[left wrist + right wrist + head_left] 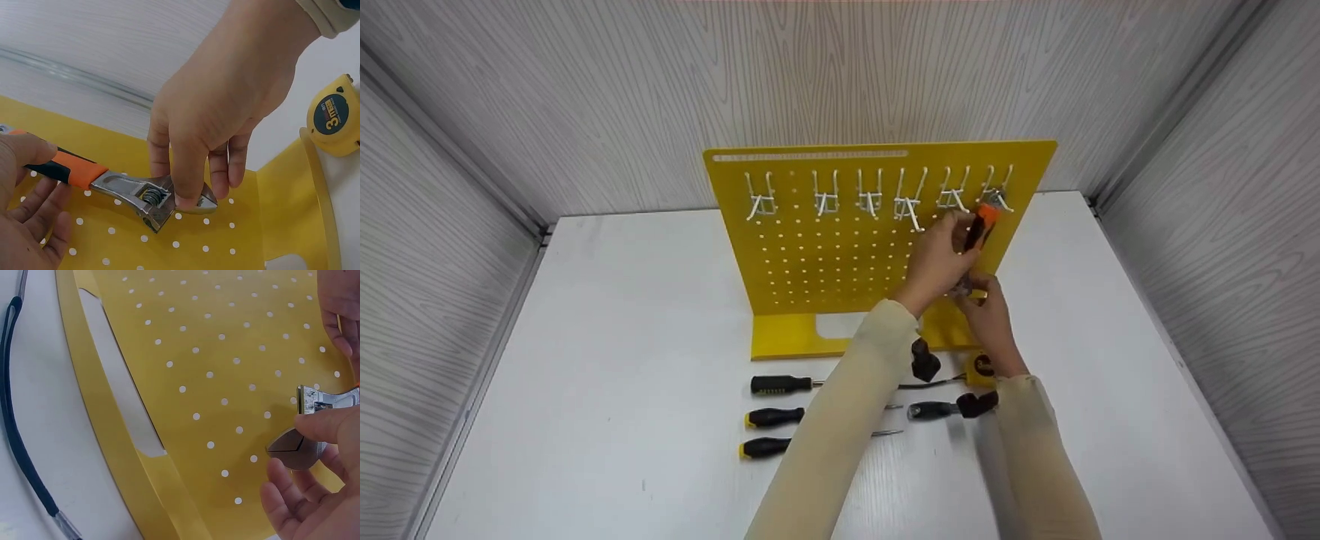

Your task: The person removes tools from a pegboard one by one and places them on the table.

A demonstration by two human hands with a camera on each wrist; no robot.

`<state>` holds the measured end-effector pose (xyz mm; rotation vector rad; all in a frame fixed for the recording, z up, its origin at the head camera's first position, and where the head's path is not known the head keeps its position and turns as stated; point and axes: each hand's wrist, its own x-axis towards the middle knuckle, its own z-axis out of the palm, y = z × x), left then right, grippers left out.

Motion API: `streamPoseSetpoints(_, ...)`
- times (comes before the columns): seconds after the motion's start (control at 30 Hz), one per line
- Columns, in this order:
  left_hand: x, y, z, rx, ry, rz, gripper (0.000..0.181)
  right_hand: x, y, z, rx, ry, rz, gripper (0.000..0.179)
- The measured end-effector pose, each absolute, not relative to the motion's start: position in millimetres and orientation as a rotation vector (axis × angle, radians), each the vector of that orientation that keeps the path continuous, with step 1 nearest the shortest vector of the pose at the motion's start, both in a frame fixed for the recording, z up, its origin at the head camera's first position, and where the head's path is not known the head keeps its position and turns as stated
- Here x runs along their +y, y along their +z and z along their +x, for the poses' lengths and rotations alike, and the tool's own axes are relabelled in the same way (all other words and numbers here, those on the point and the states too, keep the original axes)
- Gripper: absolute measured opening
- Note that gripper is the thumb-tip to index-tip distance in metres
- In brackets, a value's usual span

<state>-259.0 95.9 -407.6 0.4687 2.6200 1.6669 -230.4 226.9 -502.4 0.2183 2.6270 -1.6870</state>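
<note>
An adjustable wrench [146,197] with an orange and black handle [982,225] hangs head down in front of the yellow pegboard [825,277]. Its handle end is at the rightmost hook [1006,196]; whether the hook passes through it cannot be made out. My left hand [939,255] grips the handle, with thumb and fingers on opposite sides in the left wrist view. Lower down, my right hand [990,319] pinches the steel head of the wrench [298,447] between thumb and fingers.
Several white hooks [870,199] line the board's upper part. On the white table before it lie several black-handled screwdrivers [769,448], a dark-handled tool [931,410] and a yellow tape measure [333,115]. Pale walls [840,75] enclose the table.
</note>
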Motion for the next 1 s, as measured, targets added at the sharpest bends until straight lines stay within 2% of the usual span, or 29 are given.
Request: streamPoseSetpoints(1.0,98.3,-408.5,-249.3,2.482,1.743,0.437,0.036,239.0,-508.4,-202.3,2.515,-1.886,0.219,0.037)
